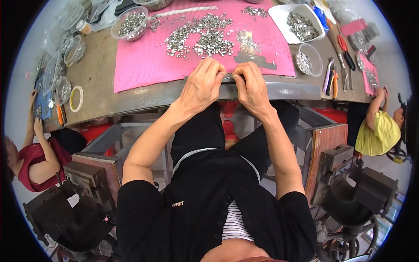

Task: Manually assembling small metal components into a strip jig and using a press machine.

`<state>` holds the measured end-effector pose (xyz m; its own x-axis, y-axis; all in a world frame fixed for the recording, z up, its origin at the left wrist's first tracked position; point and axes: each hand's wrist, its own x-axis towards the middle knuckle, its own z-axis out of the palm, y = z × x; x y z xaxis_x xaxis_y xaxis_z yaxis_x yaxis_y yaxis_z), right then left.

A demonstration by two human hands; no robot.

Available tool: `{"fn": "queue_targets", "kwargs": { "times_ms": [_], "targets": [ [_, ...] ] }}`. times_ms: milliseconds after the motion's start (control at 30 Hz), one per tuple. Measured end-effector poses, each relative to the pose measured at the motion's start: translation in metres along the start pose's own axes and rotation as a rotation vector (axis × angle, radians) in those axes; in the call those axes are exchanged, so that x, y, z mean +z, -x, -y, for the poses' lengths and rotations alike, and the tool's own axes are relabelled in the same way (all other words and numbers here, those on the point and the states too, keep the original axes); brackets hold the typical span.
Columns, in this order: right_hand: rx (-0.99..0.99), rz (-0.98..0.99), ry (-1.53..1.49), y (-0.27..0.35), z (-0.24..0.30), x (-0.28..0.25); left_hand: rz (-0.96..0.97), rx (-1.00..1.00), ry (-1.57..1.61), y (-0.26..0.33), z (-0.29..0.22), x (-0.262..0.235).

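Note:
At the near edge of a pink mat (144,65), my left hand (201,84) is closed, its thumb and fingers pinched together. My right hand (252,87) faces it a short gap away, closed in the same kind of pinch. Tiny silvery bits show between the fingertips, too small to name, and the fingers hide what each hand holds. Beyond the hands lies a heap of small shiny metal pieces (214,42). Right of the heap are thin metal pins (247,39), with a flat grey strip (257,62) just in front of them.
A clear bowl (114,31) of metal parts stands at the mat's far left; a white tray (278,19) and clear tub (319,65) hold more at right. Pliers (347,54) and a tape roll (76,99) lie on the bench. Co-workers sit at both sides.

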<state>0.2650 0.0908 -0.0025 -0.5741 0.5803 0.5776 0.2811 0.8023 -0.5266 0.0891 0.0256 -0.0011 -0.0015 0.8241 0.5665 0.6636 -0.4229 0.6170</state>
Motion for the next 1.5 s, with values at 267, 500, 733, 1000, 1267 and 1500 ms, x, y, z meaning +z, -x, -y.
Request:
{"fn": "queue_targets", "kwargs": {
  "times_ms": [267,500,733,1000,1267,1500],
  "targets": [
    [0.022,-0.018,-0.019,0.002,0.002,0.001,-0.005,0.005,-0.012,0.002,0.002,0.001],
    [-0.193,-0.09,0.291,0.005,0.005,-0.001,-0.004,0.058,-0.064,0.001,-0.002,0.004],
    [-0.142,-0.113,0.218,0.006,0.001,-0.003,0.012,0.047,-0.111,0.002,-0.003,0.004],
    [0.141,-0.185,-0.036,0.015,-0.007,-0.005,0.022,0.094,-0.16,0.001,0.0,0.006],
    [0.231,-0.212,-0.137,0.015,-0.005,-0.004,0.089,0.099,-0.181,-0.003,-0.003,0.0],
    [0.269,-0.124,-0.185,0.012,-0.01,-0.015,0.17,0.229,-0.29,-0.007,-0.002,0.004]
  ]
}}
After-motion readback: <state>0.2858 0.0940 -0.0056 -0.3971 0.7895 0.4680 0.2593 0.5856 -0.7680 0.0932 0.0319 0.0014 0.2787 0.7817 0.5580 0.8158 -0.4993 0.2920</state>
